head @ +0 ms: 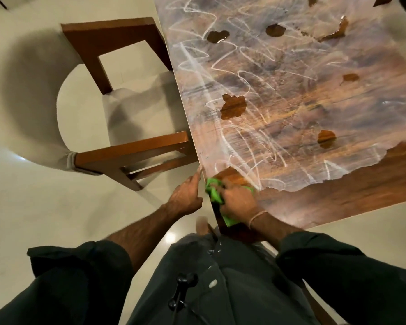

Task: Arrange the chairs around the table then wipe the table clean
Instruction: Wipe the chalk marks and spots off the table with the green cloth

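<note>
1. Worktop (291, 113): wooden, upper right of frame; chalky scribbled film, wiped band along lower edge.
2. Chair (117, 36): left, tucked against worktop edge; pale floor.
3. Right hand (238, 202): grips cloth at lower-centre corner; unwiped film lies up-right, nearer this hand.
4. Left hand (185, 195): fingers extended, touching worktop edge, empty.
5. Cloth (213, 193): green, bunched, on worktop.

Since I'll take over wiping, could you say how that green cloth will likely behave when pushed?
The green cloth is bunched under the right hand, so it is probably soft and floppy. It likely glides easily over the glossy table.
</note>
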